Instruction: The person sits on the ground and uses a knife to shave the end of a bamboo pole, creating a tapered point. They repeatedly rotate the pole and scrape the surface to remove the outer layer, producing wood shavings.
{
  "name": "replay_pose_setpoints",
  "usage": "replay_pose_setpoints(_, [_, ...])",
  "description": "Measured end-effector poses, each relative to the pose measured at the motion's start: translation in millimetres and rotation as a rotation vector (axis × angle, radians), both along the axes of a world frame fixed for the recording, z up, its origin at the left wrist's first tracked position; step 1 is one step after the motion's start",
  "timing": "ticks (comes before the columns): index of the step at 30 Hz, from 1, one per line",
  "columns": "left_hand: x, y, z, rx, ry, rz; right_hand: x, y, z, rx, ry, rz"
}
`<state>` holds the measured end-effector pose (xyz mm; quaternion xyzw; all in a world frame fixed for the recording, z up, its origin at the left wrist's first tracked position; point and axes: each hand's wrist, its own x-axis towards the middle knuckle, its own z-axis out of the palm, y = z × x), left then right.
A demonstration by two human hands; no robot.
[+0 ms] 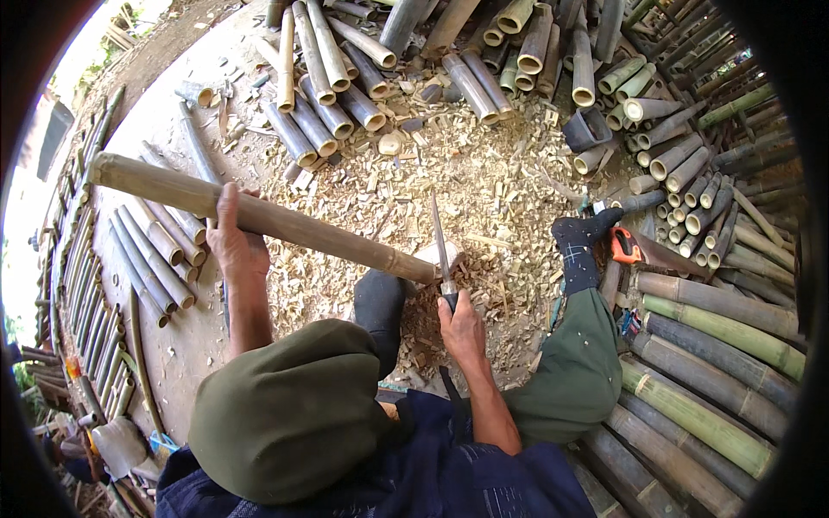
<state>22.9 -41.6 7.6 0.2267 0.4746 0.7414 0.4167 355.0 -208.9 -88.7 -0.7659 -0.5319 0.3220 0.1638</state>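
My left hand (237,242) is wrapped round a long brown bamboo pole (319,235), which slants from the upper left down to the middle. The pole's near end lies by a pale block (442,255) on the ground, beside my dark-socked foot (380,306). In my right hand (464,332) is the dark handle of a knife (439,237). Its narrow blade points away from me and passes close to the pole's end; whether they touch I cannot tell.
Wood chips (414,194) cover the ground ahead. Cut bamboo tubes (315,129) lie at the far side, with more stacked at right (691,164). An orange-handled saw (626,246) rests by my right foot (583,246). Long bamboo poles (699,406) lie along my right side.
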Motion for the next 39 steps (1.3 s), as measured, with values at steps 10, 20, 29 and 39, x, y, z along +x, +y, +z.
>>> replay_pose_setpoints(10, [22.5,5.4,-3.3,-0.045,0.129,0.129,-1.0,-8.7,-26.7,0.022,-0.140,0.007])
replay_pose_setpoints(20, [15.1,5.7,7.3,0.062,0.136,0.078,-24.2,-6.5,49.0,0.484,0.199,-0.083])
replay_pose_setpoints(29, [3.9,-0.7,9.1,0.137,0.095,-0.151,-17.6,3.2,76.8,0.188,0.175,-0.035])
replay_pose_setpoints(39, [12.2,-0.9,12.6,0.057,-0.065,-0.019,-3.2,-3.1,20.2,-0.037,0.031,0.024])
